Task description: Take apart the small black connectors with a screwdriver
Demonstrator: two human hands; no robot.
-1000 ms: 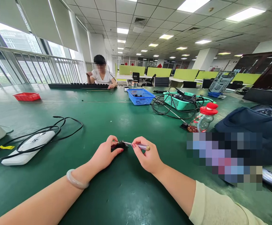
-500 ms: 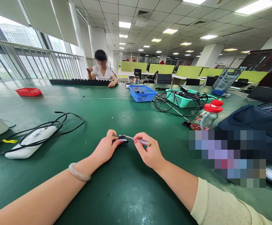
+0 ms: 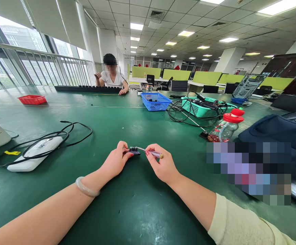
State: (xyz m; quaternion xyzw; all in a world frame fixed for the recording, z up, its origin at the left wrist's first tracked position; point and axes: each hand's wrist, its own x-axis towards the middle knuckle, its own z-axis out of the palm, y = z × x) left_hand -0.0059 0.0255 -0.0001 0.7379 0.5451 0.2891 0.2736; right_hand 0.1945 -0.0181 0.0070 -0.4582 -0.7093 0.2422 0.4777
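Observation:
My left hand [image 3: 116, 157] pinches a small black block with shiny metal terminals [image 3: 134, 152] between thumb and fingers, low over the green table [image 3: 107, 131]. In my right hand [image 3: 162, 164] is a slim screwdriver [image 3: 156, 154] with a translucent pinkish handle, held like a pen. Its thin shaft points left, and the tip meets the upper right of the block, though I cannot tell whether it touches. The far side of the block is partly covered by my left fingers.
A white power bank-like device [image 3: 35, 154] with a black cable lies left. Ahead are a red tray [image 3: 32, 99], a blue basket [image 3: 156, 102] and a green basket [image 3: 201, 109] with cables. A red-lidded jar [image 3: 226, 127] and dark bag [image 3: 275, 136] stand right. A person [image 3: 112, 78] sits opposite.
Both hands keep their holds on the block and the screwdriver, almost unmoved. The whole view has shifted very slightly.

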